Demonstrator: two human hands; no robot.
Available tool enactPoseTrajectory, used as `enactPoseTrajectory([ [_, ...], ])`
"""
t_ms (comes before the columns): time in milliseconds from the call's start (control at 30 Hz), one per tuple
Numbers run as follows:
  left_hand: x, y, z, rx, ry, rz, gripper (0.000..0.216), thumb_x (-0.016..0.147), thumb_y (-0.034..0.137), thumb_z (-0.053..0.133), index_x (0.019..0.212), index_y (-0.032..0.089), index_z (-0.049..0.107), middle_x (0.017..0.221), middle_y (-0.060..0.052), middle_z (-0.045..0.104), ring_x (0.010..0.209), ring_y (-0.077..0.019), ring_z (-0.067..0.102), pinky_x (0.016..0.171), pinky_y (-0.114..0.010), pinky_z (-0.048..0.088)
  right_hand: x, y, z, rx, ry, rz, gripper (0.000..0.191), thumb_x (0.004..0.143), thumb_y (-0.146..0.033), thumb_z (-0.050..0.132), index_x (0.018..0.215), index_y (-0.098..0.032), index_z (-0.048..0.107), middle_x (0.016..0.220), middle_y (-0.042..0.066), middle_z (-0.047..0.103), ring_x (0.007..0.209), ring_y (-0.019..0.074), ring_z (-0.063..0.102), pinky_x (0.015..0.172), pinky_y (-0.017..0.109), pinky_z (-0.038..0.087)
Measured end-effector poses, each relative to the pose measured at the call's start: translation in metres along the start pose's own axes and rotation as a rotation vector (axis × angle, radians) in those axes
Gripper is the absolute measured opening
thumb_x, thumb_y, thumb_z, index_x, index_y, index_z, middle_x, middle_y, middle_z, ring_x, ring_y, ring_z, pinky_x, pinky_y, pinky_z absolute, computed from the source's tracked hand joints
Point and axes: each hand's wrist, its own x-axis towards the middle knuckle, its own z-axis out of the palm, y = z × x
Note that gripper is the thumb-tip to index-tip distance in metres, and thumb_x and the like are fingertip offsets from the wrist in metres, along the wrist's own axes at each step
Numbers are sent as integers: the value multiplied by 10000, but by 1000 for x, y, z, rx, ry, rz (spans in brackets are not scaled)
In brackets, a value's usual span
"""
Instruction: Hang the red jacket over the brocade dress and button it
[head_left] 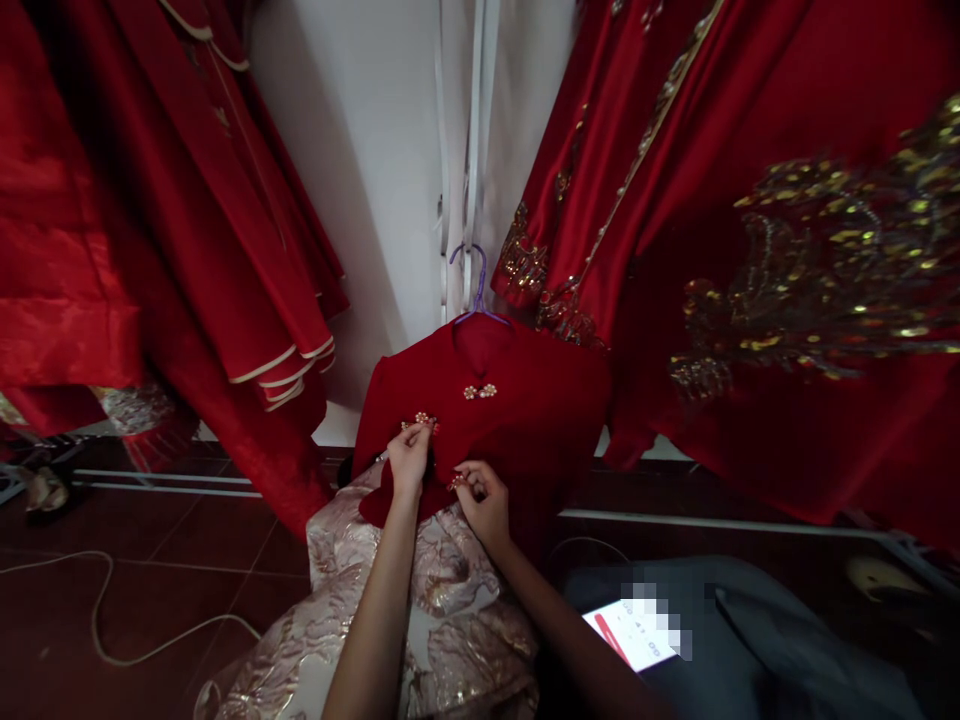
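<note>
A red top (525,410) hangs in front of me on a purple hanger (480,290), its lower part bunched toward my lap. Near the neckline sits a pearl-beaded fastener (480,392). My left hand (409,462) is closed in a pinch at another beaded fastener (421,418) on the left of the chest. To its right and lower, my right hand (484,502) has its thumb and fingertips pinched together beside the garment's folded edge. Something small and beaded shows at those fingertips, but I cannot make out exactly what they hold.
Red garments (247,220) hang at the left, and a red garment with gold sequins (840,270) at the right. Shiny patterned fabric (450,580) covers my lap. A lit phone (630,635) lies at the lower right on dark blue fabric. A white cable (105,610) crosses the floor.
</note>
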Motion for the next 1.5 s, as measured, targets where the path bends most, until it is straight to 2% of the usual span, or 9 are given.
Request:
enactPoseTrajectory([
  [167, -5, 15, 12, 141, -169, -54, 365, 684, 485, 626, 695, 122, 660, 619, -3, 631, 560, -99, 541, 549, -204, 412, 0, 1, -1, 16, 25, 5, 178, 670, -106, 497, 801, -176, 597, 597, -31, 535, 522, 98, 467, 498, 199, 364],
  [433, 10, 74, 51, 873, -562, 680, 262, 803, 404, 551, 992, 247, 641, 887, -14, 583, 714, -101, 535, 668, -216, 424, -1, 3, -3, 35, 35, -6, 193, 663, -95, 480, 788, -178, 601, 582, -33, 522, 524, 102, 468, 504, 209, 358],
  [600, 17, 89, 65, 1226, -616, 923, 206, 839, 358, 502, 935, 233, 634, 925, -45, 531, 897, -172, 499, 729, -276, 424, 1, 2, -3, 28, 26, -18, 198, 669, -101, 470, 798, -178, 599, 607, -28, 517, 550, 107, 470, 524, 214, 369],
  [867, 18, 103, 73, 1344, -740, 1208, 173, 869, 256, 424, 919, 192, 577, 798, -27, 600, 868, -173, 518, 1029, -462, 214, 1, -17, -11, -18, 186, -206, 51, 724, -146, 511, 722, -180, 549, 740, 12, 514, 584, 110, 463, 518, 235, 377],
  [1000, 15, 102, 66, 1380, -675, 1289, 226, 896, 267, 367, 924, 217, 586, 745, -6, 610, 785, -157, 542, 1064, -489, 142, 42, -57, -17, 69, 366, -294, 45, 779, -203, 508, 794, -197, 550, 861, 45, 540, 828, 162, 542, 732, 310, 460],
  [1133, 15, 97, 59, 1418, -453, 1261, 245, 884, 273, 382, 974, 188, 593, 718, -27, 624, 758, -173, 555, 1062, -478, 164, 105, -95, -13, 228, 134, -152, 407, 837, -370, 419, 1202, -192, 439, 1257, 120, 489, 1137, 210, 490, 930, 393, 420],
  [1233, 19, 96, 53, 1458, -139, 1170, 359, 841, 165, 393, 1179, 154, 512, 907, -103, 629, 873, -222, 554, 1002, -482, 250, 133, -100, -11, -2, 124, 23, 666, 798, -502, 440, 1315, -97, 324, 1370, 207, 369, 1269, 287, 354, 1008, 472, 327],
  [1333, 32, 105, 38, 1454, 127, 1056, 499, 798, 111, 400, 1292, 177, 422, 1188, -167, 515, 1032, -275, 506, 927, -453, 331, 144, -84, -23, -421, 341, 1, 856, 713, -526, 557, 1312, 23, 287, 1376, 309, 293, 1295, 379, 262, 1027, 535, 240],
  [1500, 76, 135, -6, 1395, 94, 708, 434, 761, 182, 464, 1188, 229, 527, 1068, -135, 598, 941, -281, 566, 751, -359, 426, 175, -59, -87, -740, 258, -136, 480, 731, -503, 558, 942, -73, 583, 958, 250, 610, 973, 342, 567, 833, 445, 430],
])
